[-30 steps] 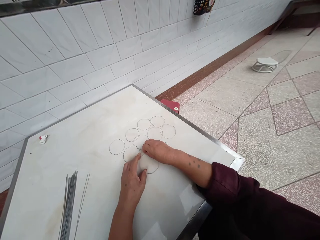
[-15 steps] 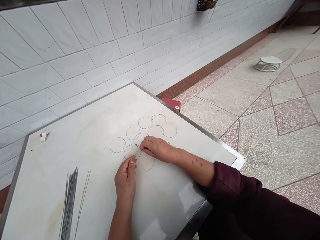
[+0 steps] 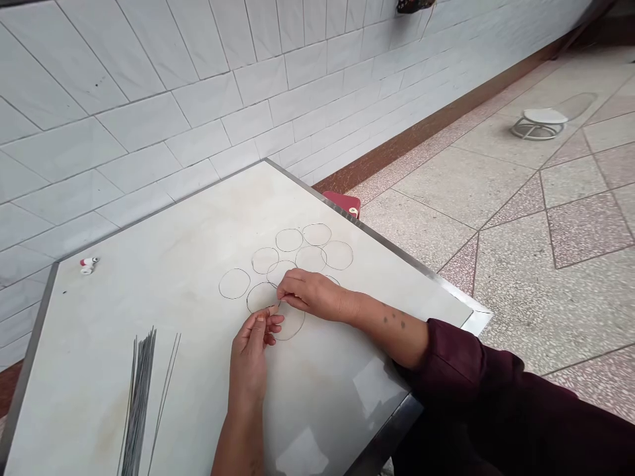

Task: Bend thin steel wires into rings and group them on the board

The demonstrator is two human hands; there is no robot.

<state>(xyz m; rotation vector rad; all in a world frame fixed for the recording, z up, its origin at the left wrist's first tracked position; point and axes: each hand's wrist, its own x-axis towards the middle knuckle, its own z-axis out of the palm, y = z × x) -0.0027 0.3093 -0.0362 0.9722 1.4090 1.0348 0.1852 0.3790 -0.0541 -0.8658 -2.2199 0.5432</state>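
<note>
In the head view, the left hand (image 3: 249,347) has thumb and forefinger pressed together, its other fingers loosely curled; the right hand (image 3: 315,295) is just beyond, its fingers drawn together, palm down; the near wire ring (image 3: 301,328) lies at both sets of fingers, partly covered by them; whether its wire sits between the fingertips is too fine to tell.

Beyond the fingers, more thin rings (image 3: 234,268) lie on the white desk (image 3: 198,383), some overlapping; one lies apart, left of the fingers; nearer the wearer and well left of the fingers is a bundle of straight wires (image 3: 139,396), with two loose wires (image 3: 166,390) beside it; small red-and-white items (image 3: 88,265) sit farther left.
</note>
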